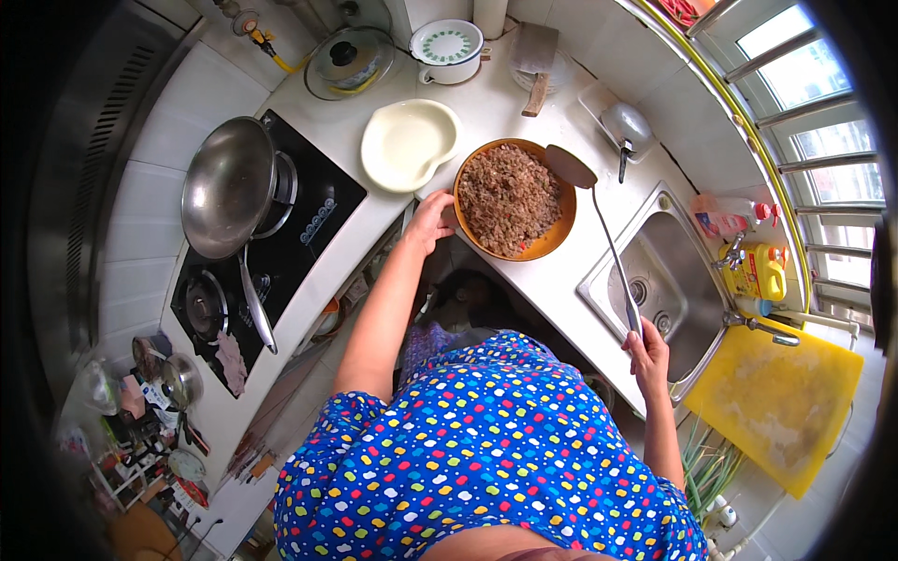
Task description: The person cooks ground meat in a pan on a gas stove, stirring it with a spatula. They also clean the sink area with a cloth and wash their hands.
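My left hand (431, 219) holds the left side of a round orange-yellow bowl (552, 242), its fingers partly hidden by the rim. A mound of crumbly brown cooked food, like minced meat (508, 189), fills most of the bowl, with a few red bits in it. In my right hand (647, 350) is the handle of a long metal wok spatula (616, 249). Its broad blade (570, 167) hovers at or above the bowl's right rim; whether they touch I cannot tell. Left of the bowl lies a bare cream, curvy-edged plate (410, 144) on the white counter.
On the left, a steel wok (230, 188) rests on the black gas hob (316, 203), its handle jutting towards me. A cleaver (537, 59) lies at the back, near a lidded enamel pot (449, 59). To the right are a steel sink (656, 259) and a yellow board (779, 393).
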Tool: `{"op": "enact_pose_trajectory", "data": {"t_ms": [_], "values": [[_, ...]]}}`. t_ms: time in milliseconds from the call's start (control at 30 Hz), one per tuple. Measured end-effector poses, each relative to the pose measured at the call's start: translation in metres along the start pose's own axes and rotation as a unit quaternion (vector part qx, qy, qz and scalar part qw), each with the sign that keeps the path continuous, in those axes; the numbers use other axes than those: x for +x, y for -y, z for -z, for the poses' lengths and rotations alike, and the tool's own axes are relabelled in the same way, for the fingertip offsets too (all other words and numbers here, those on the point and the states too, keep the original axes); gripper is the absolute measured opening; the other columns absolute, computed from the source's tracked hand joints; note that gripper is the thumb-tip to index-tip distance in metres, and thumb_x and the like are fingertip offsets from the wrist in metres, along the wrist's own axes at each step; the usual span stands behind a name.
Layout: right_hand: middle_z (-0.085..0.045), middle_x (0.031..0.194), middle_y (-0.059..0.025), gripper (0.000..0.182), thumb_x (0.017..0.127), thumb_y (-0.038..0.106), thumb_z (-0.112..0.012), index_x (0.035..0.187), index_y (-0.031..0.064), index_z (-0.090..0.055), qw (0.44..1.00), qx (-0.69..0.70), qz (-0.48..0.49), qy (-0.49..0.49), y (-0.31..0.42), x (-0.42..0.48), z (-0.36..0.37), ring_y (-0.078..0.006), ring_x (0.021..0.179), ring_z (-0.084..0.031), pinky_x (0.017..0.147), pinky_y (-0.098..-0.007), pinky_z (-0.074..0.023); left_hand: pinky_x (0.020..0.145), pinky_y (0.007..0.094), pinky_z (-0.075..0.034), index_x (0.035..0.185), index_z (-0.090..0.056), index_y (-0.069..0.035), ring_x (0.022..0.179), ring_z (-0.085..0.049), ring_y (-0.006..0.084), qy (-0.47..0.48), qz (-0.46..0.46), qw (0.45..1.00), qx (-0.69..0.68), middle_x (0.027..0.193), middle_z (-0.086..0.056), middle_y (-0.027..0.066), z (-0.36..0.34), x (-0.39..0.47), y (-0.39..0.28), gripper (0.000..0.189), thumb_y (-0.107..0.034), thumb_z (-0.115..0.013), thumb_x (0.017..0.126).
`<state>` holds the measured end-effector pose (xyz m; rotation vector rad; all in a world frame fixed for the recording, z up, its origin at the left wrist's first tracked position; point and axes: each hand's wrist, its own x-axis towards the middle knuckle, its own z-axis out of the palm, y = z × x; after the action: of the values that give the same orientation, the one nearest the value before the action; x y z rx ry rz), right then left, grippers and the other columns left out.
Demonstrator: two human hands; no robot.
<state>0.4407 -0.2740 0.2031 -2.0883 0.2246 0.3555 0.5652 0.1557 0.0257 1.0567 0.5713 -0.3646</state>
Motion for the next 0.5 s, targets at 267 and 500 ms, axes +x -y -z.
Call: {"op": "enact_pose_trajectory", "data": {"t_ms": [267,500], "values": [[-0.05,0.071,0.0027,0.033,0.092,0.019,-0.063,0.118,-0.0005,-0.059,0.989,-0.132,0.053,0.032,0.018,0.001,0.02,-0.0053,0.066,-0.044,0.06,-0.0222,-0.039,0.089,0.0596,-0.049,0.138,-0.037,-0.015,0.107,-0.059,0.0315,0.174,0.08,0.982,0.003,0.128,-0.052,0.0102,0.035,0.019,-0.022,0.061,-0.006,-0.054,0.08],[-0.051,0.07,0.0049,0.037,0.091,0.021,-0.065,0.121,-0.0006,-0.06,0.998,-0.056,0.007,0.031,-0.002,-0.003,0.012,-0.0043,0.063,-0.046,0.057,-0.0211,-0.0388,0.071,0.0588,-0.057,0.128,-0.04,-0.004,0.089,-0.066,0.0337,0.061,0.059,0.994,0.066,0.109,-0.059,0.0177,0.015,0.008,-0.016,0.067,0.01,-0.051,0.064]]}}
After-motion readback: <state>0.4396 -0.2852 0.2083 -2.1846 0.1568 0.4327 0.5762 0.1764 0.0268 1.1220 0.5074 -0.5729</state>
